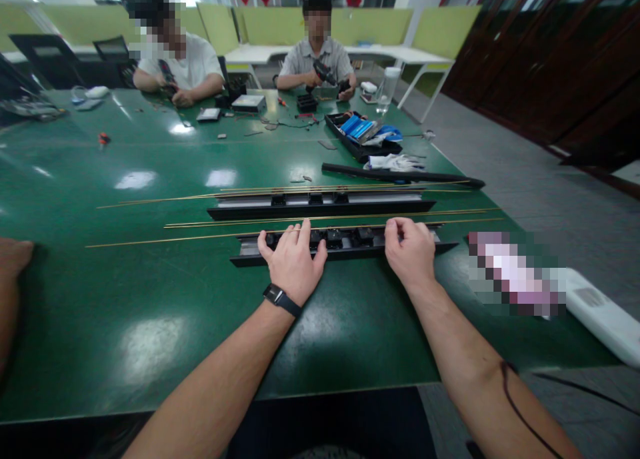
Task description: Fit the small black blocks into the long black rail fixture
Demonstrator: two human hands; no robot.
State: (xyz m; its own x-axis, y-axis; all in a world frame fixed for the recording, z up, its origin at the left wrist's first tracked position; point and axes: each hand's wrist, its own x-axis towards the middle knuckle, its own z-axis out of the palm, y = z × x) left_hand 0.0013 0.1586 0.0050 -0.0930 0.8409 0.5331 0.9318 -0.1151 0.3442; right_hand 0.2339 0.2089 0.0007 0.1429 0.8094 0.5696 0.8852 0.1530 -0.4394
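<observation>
My left hand, a black band on its wrist, lies with fingers spread over the near black rail and touches it. Several small black blocks sit in the rail's channel, some partly covered by my fingers. At the rail's right end my right hand is closed, thumb and forefinger pinched at a thin brass rod. That rod runs lengthwise along the rail, under or beside my left fingers, and sticks out past both ends. The exact grip is hidden by the fingers.
Just beyond lies a second black rail with more brass rods. A black tube, white gloves and a black tray with blue packs are farther back. Two people with power tools sit opposite; another person's hand is at left.
</observation>
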